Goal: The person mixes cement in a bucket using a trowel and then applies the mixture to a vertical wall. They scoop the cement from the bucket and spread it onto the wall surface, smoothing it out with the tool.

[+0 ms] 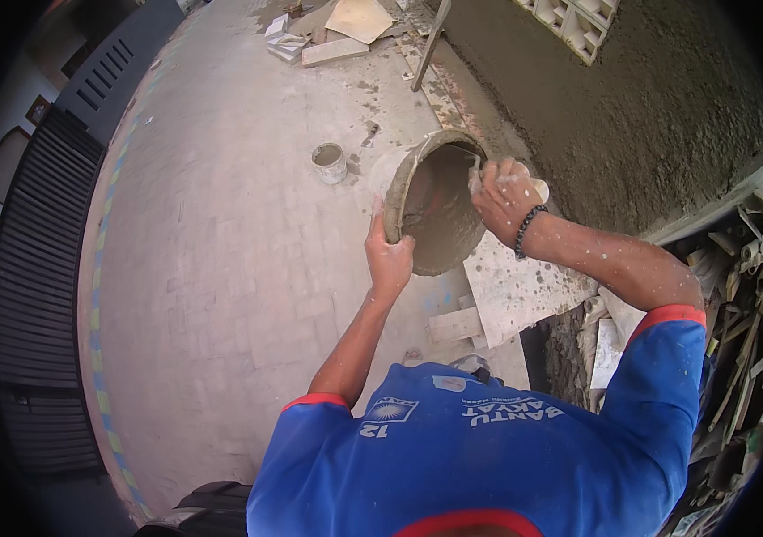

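A mortar-caked bucket (399, 186) is tipped in front of me, its mouth facing me, with wet grey mortar (455, 228) smeared inside. My left hand (389, 258) grips the bucket's left rim, thumb over the edge. At the opposite rim, my right hand (501, 199) is closed round the pale handle of a trowel (476, 161); its thin metal shank shows by the knuckles, while most of the blade is hard to make out. Under the bucket's right side lies a mortar-spattered board (525, 285).
A small white pail (329, 164) of grey mix stands on the pavement beyond the bucket. Freshly plastered wall (614, 116) rises at right, with a wooden prop (431, 45) near it. Tiles and boards (335, 52) lie far ahead; scrap wood (748, 331) is piled lower right.
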Available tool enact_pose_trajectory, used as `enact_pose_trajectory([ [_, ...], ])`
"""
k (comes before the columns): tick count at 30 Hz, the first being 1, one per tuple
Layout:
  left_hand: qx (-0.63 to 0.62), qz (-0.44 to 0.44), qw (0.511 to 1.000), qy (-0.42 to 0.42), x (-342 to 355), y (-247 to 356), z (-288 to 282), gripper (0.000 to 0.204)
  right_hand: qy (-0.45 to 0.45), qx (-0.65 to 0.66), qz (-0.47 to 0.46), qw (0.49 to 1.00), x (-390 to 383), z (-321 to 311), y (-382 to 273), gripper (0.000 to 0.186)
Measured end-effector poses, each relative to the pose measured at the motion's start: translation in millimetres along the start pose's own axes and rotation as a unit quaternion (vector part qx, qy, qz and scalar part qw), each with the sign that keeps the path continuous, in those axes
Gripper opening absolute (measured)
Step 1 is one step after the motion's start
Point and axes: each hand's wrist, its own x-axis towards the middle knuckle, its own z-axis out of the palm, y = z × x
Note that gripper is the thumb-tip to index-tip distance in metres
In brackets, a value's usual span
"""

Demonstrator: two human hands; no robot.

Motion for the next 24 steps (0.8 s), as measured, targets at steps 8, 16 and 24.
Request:
enact_pose_trajectory([
  [8,-0.061,0.043,0.996,0.042,1.1,37.9,3.8,0.076,-0.086,0.162,0.000,0.983,14.0,-2.4,15.0,0.018],
  [16,0.017,0.107,0.994,-0.017,-13.9,60.4,-19.1,0.070,-0.135,0.378,0.011,0.916,-15.8,24.5,18.1,0.027],
  [24,0.007,0.079,0.997,-0.021,-18.7,51.6,-22.2,0.067,-0.033,0.700,0.068,0.711,-36.8,86.2,-65.3,0.038],
])
